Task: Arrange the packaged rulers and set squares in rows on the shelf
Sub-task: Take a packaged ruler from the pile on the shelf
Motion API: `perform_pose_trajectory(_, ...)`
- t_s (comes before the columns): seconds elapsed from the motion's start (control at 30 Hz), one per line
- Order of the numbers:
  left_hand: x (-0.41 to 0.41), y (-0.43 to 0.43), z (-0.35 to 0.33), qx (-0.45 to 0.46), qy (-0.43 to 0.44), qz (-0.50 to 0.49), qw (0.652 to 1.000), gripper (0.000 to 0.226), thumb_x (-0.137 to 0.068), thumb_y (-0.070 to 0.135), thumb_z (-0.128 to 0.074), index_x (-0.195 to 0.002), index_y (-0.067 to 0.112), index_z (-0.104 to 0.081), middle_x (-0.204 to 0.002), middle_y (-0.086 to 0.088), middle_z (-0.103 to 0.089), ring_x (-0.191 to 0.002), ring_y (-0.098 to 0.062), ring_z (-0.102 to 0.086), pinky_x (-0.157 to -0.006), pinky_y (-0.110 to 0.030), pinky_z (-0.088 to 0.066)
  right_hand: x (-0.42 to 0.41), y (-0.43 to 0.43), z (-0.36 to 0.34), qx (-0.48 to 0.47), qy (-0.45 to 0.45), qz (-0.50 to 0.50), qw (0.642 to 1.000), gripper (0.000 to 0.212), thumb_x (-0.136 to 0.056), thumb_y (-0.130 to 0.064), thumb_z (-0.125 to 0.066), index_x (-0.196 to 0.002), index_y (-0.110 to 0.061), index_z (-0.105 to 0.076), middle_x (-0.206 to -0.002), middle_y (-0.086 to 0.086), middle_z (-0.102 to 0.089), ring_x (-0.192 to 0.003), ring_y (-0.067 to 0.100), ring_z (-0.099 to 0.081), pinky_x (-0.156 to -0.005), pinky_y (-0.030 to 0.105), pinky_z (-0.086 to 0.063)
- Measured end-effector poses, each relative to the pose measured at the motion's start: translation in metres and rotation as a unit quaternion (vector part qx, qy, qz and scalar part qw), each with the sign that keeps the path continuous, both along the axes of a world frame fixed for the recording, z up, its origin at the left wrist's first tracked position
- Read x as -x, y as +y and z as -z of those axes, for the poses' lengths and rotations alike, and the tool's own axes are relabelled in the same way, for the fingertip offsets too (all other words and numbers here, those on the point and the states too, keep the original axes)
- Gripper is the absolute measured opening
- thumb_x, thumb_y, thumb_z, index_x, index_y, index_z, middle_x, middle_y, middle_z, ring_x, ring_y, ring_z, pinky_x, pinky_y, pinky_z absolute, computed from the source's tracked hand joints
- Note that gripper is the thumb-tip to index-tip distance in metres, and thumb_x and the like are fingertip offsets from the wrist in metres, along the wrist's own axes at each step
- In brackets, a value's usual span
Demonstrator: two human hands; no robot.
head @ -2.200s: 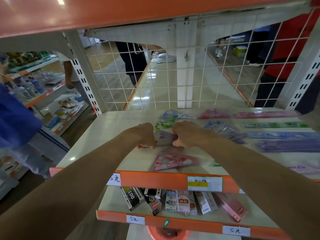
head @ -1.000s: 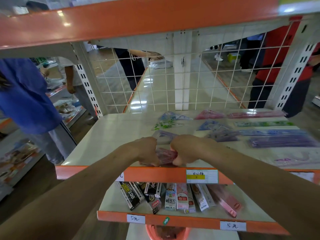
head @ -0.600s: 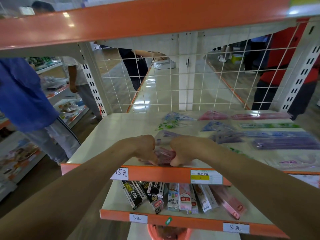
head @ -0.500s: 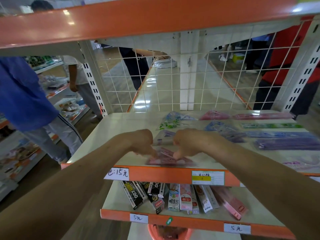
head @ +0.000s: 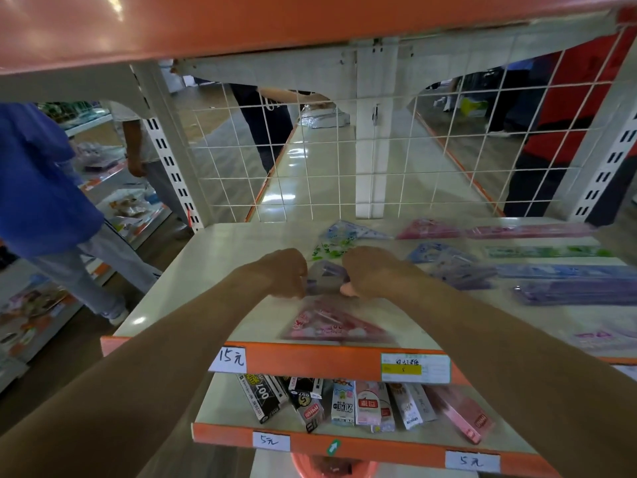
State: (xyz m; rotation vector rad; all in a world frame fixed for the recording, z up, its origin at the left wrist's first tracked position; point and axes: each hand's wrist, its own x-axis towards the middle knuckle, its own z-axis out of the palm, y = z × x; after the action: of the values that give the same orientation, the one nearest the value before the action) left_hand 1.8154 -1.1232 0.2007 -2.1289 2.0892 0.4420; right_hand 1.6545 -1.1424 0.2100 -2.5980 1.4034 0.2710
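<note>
Here, head view only. On the shelf (head: 213, 270), left hand (head: 286, 272) and right hand (head: 370, 270) knuckles-up on either side of a purple pack (head: 327, 279), touching its left and right edges. Fingers (head: 346, 289) curled in and clamped on those edges, one right fingertip showing at the near corner, the rest hidden under the backs of the hands. Lifted or lying flat: hard to tell. Gripped from both sides probably to square it up; a flat, slippery wrapper, easier to turn and slide with two holds than one.

Just nearer, at the front lip, a pink pack (head: 331, 324) lying flat, long edge along the lip, apart from both hands. Beyond the purple one, a green pack (head: 327, 250), then a blue pack (head: 348, 231), one behind another toward the grid (head: 344, 167). A column of set squares by colour, likely the pattern to keep. To the right, well apart, rulers (head: 579, 291) laid lengthwise in parallel rows. Flat rather than upright, presumably to show each face to the aisle. Blurred there, print unreadable.

Below, boxes (head: 344, 405) leaning on the lower shelf (head: 220, 408), no part of this job. Next, probably: purple pack down between green and pink, in line.
</note>
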Motion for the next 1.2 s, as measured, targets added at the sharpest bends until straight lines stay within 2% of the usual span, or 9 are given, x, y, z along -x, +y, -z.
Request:
perform_pose_trajectory(0.2,0.002,-0.004,0.007,0.022,-0.009,-0.003,1.000,0.032,-0.090,0.030,-0.060,-0.110,0.006,-0.068,-0.111,-0.010,-0.065,-0.099,-0.025,-0.061,-0.086,-0.033,-0.052,0.000,0.002,0.004,0.002,-0.005,0.007,1.000,0.018,-0.092,-0.024,-0.055,-0.081,-0.010,-0.051,-0.073,0.000,-0.046,-0.078,0.021,-0.051,-0.069,0.029,-0.041)
perform_pose_trajectory(0.33,0.003,-0.007,0.008,0.021,-0.017,-0.011,1.000,0.032,-0.088,0.029,-0.061,-0.114,0.011,-0.067,-0.114,-0.007,-0.063,-0.100,-0.023,-0.060,-0.085,-0.030,-0.050,0.004,0.001,0.007,0.003,-0.032,-0.004,0.999,0.019,-0.093,-0.023,-0.055,-0.102,-0.007,-0.060,-0.076,0.000,-0.044,-0.079,0.021,-0.049,-0.070,0.028,-0.040)
perform_pose_trajectory(0.5,-0.003,-0.007,0.001,-0.017,-0.016,-0.025,0.999,0.049,-0.086,0.030,-0.064,-0.131,0.014,-0.054,-0.129,-0.003,-0.054,-0.113,-0.018,-0.053,-0.093,-0.029,-0.047,0.012,-0.011,-0.001,-0.033,-0.014,-0.028,0.999,0.027,-0.093,-0.031,-0.055,-0.103,-0.006,-0.059,-0.096,0.006,-0.058,-0.088,0.025,-0.057,-0.071,0.029,-0.042)
perform_pose_trajectory(0.67,-0.016,-0.021,-0.012,0.024,-0.006,-0.058,0.998,0.039,-0.089,0.021,-0.057,-0.128,0.016,-0.056,-0.133,-0.003,-0.051,-0.121,-0.020,-0.049,-0.103,-0.031,-0.040,0.022,-0.056,-0.005,0.070,-0.034,-0.009,0.997,0.037,-0.094,-0.012,-0.045,-0.131,-0.009,-0.052,-0.128,0.013,-0.052,-0.115,0.029,-0.053,-0.093,0.034,-0.046)
perform_pose_trajectory(0.8,-0.006,-0.039,-0.012,0.033,0.050,-0.087,0.994,0.034,-0.089,0.010,-0.054,-0.122,0.009,-0.061,-0.127,-0.007,-0.058,-0.111,-0.023,-0.057,-0.083,-0.025,-0.047,0.011,-0.079,0.000,0.077,0.008,-0.037,0.996,0.043,-0.094,-0.005,-0.040,-0.135,-0.013,-0.046,-0.131,0.010,-0.044,-0.118,0.027,-0.045,-0.094,0.038,-0.043)
perform_pose_trajectory(0.93,-0.001,-0.058,-0.007,0.044,0.086,-0.090,0.991,0.037,-0.091,0.015,-0.055,-0.123,-0.003,-0.058,-0.127,-0.015,-0.056,-0.110,-0.026,-0.057,-0.090,-0.030,-0.047,-0.009,-0.093,0.013,0.107,0.032,-0.060,0.992,0.039,-0.091,-0.007,-0.047,-0.130,-0.013,-0.050,-0.126,0.009,-0.050,-0.113,0.026,-0.050,-0.078,0.034,-0.041)
perform_pose_trajectory(1.0,0.000,-0.069,-0.001,0.034,0.105,-0.103,0.989,0.041,-0.085,0.017,-0.066,-0.120,-0.004,-0.058,-0.119,-0.016,-0.059,-0.095,-0.024,-0.059,-0.081,-0.031,-0.051,-0.017,-0.097,0.018,0.121,0.054,-0.062,0.989,0.042,-0.090,-0.008,-0.051,-0.131,-0.015,-0.050,-0.127,0.007,-0.052,-0.113,0.025,-0.051,-0.077,0.034,-0.042)
perform_pose_trajectory(1.13,0.005,-0.080,0.004,-0.009,0.100,-0.094,0.990,0.030,-0.073,0.027,-0.078,-0.074,0.009,-0.054,-0.079,-0.005,-0.056,-0.058,-0.014,-0.055,-0.046,-0.023,-0.048,-0.023,-0.101,0.018,0.144,0.090,-0.081,0.982,0.045,-0.091,-0.008,-0.051,-0.135,-0.017,-0.047,-0.129,0.006,-0.052,-0.117,0.025,-0.050,-0.080,0.035,-0.041)
perform_pose_trajectory(1.2,0.005,-0.081,0.004,-0.018,0.103,-0.101,0.989,0.030,-0.073,0.026,-0.078,-0.071,0.011,-0.052,-0.071,-0.003,-0.052,-0.052,-0.012,-0.053,-0.044,-0.021,-0.046,-0.022,-0.104,0.019,0.142,0.091,-0.086,0.982,0.045,-0.090,-0.009,-0.051,-0.134,-0.018,-0.047,-0.129,0.006,-0.051,-0.116,0.025,-0.050,-0.076,0.034,-0.037)
